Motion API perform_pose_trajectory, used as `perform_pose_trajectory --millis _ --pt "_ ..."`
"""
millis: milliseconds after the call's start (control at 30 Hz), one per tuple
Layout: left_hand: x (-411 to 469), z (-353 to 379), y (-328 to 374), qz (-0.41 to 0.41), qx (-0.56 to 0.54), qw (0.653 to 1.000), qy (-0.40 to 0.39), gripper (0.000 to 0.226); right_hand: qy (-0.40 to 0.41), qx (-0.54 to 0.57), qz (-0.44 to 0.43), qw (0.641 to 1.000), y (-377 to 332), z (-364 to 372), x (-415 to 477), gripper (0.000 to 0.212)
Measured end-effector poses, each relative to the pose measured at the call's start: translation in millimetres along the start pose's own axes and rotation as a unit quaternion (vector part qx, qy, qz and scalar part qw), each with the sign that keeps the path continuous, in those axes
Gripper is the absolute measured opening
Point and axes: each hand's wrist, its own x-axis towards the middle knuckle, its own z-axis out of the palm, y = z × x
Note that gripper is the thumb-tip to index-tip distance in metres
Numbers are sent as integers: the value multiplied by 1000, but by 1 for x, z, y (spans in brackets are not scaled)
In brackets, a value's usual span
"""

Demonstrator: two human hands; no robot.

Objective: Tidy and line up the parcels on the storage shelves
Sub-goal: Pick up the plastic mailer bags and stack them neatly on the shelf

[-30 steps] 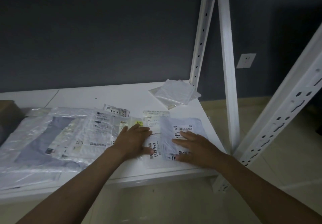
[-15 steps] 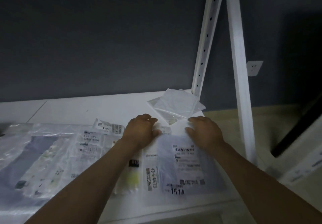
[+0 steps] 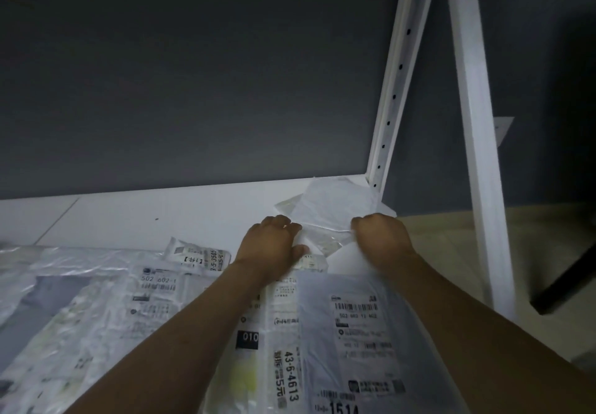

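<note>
A flat pale plastic parcel (image 3: 335, 205) lies in the back right corner of the white shelf (image 3: 167, 210), against the upright. My left hand (image 3: 269, 246) and my right hand (image 3: 382, 239) both reach to its near edge with fingers curled, and each seems to grip that edge. Under my forearms lie a grey mailer (image 3: 364, 342) with a barcode label and a clear parcel (image 3: 280, 359) marked 43-6-4613. A small labelled packet (image 3: 196, 257) sits left of my left hand.
Larger clear bagged parcels (image 3: 80, 310) overlap across the left of the shelf. White perforated uprights (image 3: 396, 75) and a slanted post (image 3: 474, 123) stand at the right. Behind is a dark wall, with floor beyond the shelf's right end.
Both hands left the front parcels, where they lay flat, and reached back to the parcel in the corner. Their fingers have curled at its near edge. The view has moved closer.
</note>
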Motion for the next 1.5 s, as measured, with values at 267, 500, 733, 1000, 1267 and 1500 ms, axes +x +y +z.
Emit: perform_pose_trajectory --millis 267,500,733,1000,1267,1500 --pt "-22 -11 6 -3 -141 975 174 101 322 383 27 866 -16 -34 -43 17" --pt "-62 -57 17 -122 -460 844 248 104 257 651 92 709 -21 -115 -80 27" --pt "-113 -80 31 -163 -561 787 199 10 103 699 182 683 -19 -134 -121 38" --pt "-141 -64 44 -148 -596 782 102 12 40 672 249 696 -24 -94 -154 13" --pt "-143 -15 47 -84 -308 948 -8 23 -22 403 320 857 0 -37 -167 39" --pt "-146 7 50 -58 -109 992 -7 71 -46 157 206 965 -13 -18 -176 56"
